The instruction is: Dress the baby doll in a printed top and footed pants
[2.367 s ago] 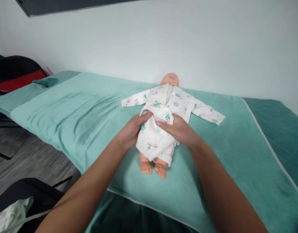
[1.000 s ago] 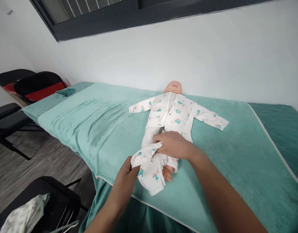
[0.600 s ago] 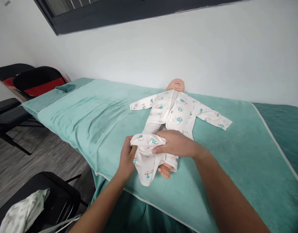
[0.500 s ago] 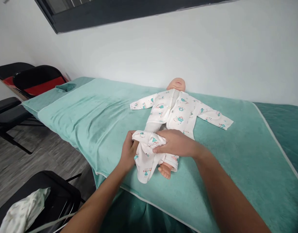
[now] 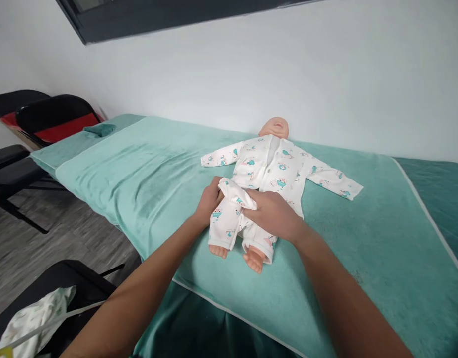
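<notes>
A baby doll (image 5: 274, 127) lies on its back on a teal towel (image 5: 147, 164), dressed in a white printed top (image 5: 277, 166) with both sleeves spread out. White printed trousers (image 5: 229, 223) cover its legs, and both bare feet (image 5: 236, 254) stick out of the cuffs. My left hand (image 5: 208, 201) is closed on the left side of the trousers' waistband. My right hand (image 5: 271, 214) grips the waistband from the right and lies over the doll's hips.
The towel covers a darker green table (image 5: 433, 199) against a white wall. Black chairs with a red seat (image 5: 53, 124) stand at the far left. A black chair (image 5: 76, 293) with a pale cloth (image 5: 35, 315) on it is near the lower left corner.
The trousers, bunched low by the doll's feet a second ago, have been drawn up over both legs to the hips. Both hands moved up the doll with the waistband.
</notes>
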